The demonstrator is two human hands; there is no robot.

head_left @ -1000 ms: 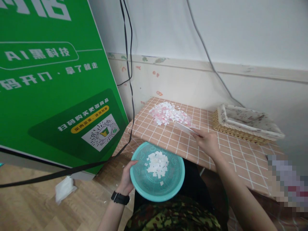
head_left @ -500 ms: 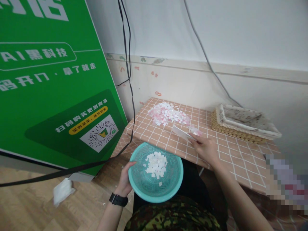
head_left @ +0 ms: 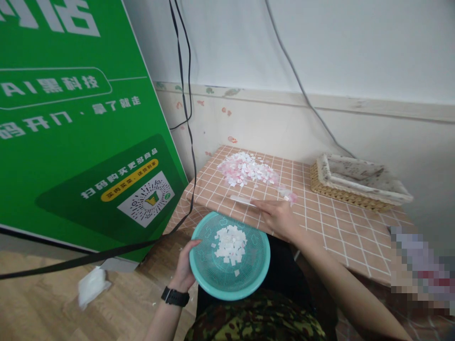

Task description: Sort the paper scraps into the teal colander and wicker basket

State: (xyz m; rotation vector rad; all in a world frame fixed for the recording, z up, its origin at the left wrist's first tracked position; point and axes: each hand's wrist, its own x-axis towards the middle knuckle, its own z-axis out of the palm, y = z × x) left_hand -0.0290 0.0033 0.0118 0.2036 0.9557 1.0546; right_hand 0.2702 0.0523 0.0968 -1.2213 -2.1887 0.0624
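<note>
My left hand point(head_left: 185, 265) grips the left rim of a teal plastic colander point(head_left: 204, 284), held below the table's near edge. Small white paper pieces point(head_left: 231, 244) lie in its middle. Over the table edge, my right hand point(head_left: 279, 215) is closed on a thin white flat strip point(head_left: 241, 199), whose far end points left; its exact kind is unclear. Beyond the strip, a heap of white and pinkish paper pieces point(head_left: 245, 168) is spread on the checked tablecloth point(head_left: 313, 222). A smaller pinkish clump point(head_left: 287, 194) sits just past my right hand.
A cloth-lined wicker basket point(head_left: 350, 194) stands at the table's right rear. Black cords point(head_left: 188, 118) hang at the left in front of a green cabinet point(head_left: 88, 156). A white packet point(head_left: 93, 287) lies on the floor. At far right, an area is pixelated.
My right hand has moved left and slightly toward me with the white strip, which now appears flatter and nearer the table edge. My left hand and the colander have stayed nearly still.
</note>
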